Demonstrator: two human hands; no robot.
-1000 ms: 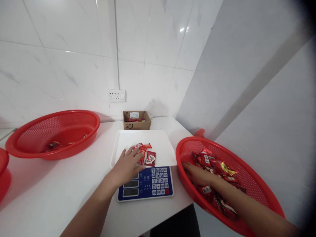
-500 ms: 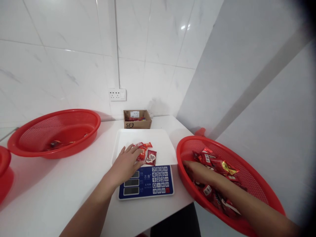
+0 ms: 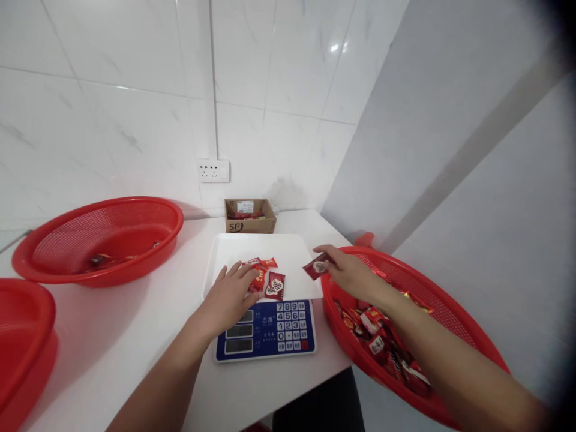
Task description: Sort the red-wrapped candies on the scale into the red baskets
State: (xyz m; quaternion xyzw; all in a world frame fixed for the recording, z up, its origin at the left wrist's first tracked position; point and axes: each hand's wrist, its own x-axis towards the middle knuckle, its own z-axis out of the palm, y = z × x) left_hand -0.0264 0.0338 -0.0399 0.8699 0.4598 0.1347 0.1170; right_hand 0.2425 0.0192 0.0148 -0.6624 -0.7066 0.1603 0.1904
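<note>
My left hand rests with spread fingers at the front left of the scale's white tray, over some red packets. Beside its thumb lies a dark red packet with a white label. My right hand pinches another dark red packet above the tray's right edge. Below that wrist, the right red basket holds several red wrapped packets. The blue keypad panel of the scale faces me.
A small cardboard box with packets stands behind the scale by the wall. On the left is a red basket with a few packets, and another red basket is cut off by the frame edge.
My right hand has come up out of the right basket and moved left to the tray's edge, now with a dark red packet in its fingers. My left hand has hardly moved.
</note>
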